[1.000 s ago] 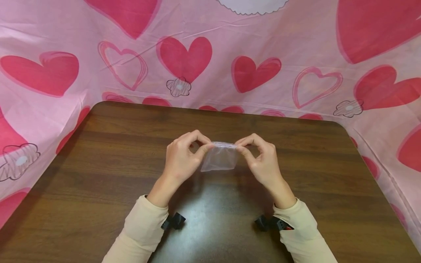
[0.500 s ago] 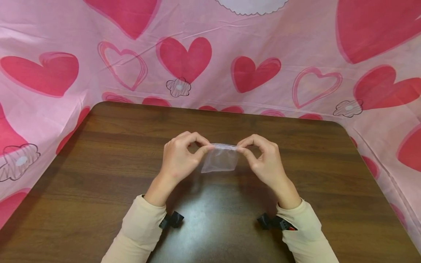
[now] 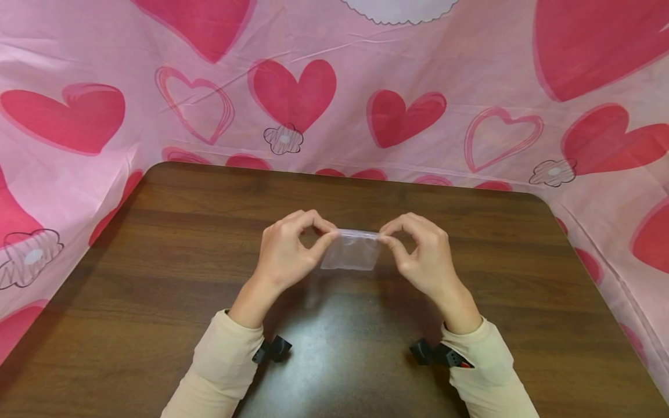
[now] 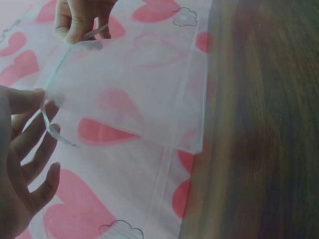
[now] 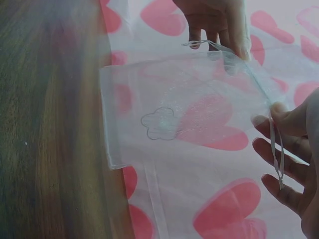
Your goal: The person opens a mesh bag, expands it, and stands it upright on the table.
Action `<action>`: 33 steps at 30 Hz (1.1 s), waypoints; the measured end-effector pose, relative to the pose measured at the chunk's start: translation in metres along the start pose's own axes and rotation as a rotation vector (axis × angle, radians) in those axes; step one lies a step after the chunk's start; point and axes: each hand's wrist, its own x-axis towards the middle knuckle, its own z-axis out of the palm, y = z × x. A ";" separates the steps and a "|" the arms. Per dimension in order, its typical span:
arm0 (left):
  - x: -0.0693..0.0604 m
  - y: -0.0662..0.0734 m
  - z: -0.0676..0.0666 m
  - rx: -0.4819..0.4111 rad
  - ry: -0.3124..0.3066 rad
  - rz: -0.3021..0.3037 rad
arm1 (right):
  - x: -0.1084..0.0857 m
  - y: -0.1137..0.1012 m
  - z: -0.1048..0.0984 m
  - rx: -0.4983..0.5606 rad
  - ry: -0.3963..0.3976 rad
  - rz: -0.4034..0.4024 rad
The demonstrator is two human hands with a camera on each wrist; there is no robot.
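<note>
A small sheer white drawstring pouch (image 3: 350, 252) hangs between the two hands above the table, its top edge stretched level and its bottom hanging down. At its top left corner, the left hand (image 3: 290, 247) pinches it between thumb and forefinger. The right hand (image 3: 423, 249) pinches the opposite top corner the same way. Thin white cord (image 5: 277, 159) dangles in a loop by the right hand's fingers in the right wrist view, and another cord end (image 4: 62, 139) hangs by the left hand in the left wrist view. The pouch looks flat, with the backdrop showing through it.
A dark brown wooden table (image 3: 183, 278) with rounded far corners lies under the hands. Behind and beside it hangs a pink cloth (image 3: 345, 35) with red hearts and outlined flowers. Each wrist carries a small black camera (image 3: 279, 348) below its cream sleeve (image 3: 219, 360).
The hands have drawn slightly apart, the right one shifting a little to the right. The pouch's top edge now looks straighter and smoother. Both hands have kept their pinch on it.
</note>
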 end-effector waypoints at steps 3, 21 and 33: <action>0.000 0.000 0.000 0.023 -0.007 0.003 | 0.000 0.000 -0.001 -0.047 -0.003 -0.021; -0.001 0.001 0.003 0.043 -0.083 -0.004 | 0.000 0.003 -0.006 -0.180 -0.050 -0.079; 0.000 0.000 0.006 0.057 -0.092 0.026 | 0.001 0.006 -0.010 -0.206 -0.041 -0.091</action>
